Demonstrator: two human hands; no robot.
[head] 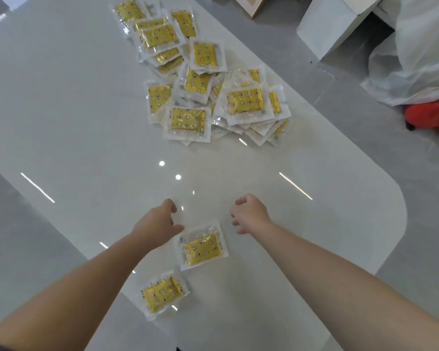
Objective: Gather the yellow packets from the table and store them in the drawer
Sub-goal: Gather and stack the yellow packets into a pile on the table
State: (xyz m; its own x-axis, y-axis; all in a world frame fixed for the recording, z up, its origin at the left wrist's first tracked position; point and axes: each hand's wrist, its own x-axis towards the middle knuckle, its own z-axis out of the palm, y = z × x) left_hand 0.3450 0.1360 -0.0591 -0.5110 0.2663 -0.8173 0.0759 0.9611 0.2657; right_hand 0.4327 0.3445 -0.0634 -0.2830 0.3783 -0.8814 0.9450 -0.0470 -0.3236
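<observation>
Many yellow packets are lying in a loose pile far on the white table. One packet is lying near, between the hands, and another packet nearer, to the left. No drawer is showing, so the gathering seems hardly begun. The left hand and right hand are reaching forward, fingers loosely curled, holding nothing.

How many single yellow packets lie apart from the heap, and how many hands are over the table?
Single yellow packets: 2, the upper packet and the lower packet
Hands: 2, the left hand and the right hand, both empty
Total: 4
The heap overlaps too much to count.
</observation>
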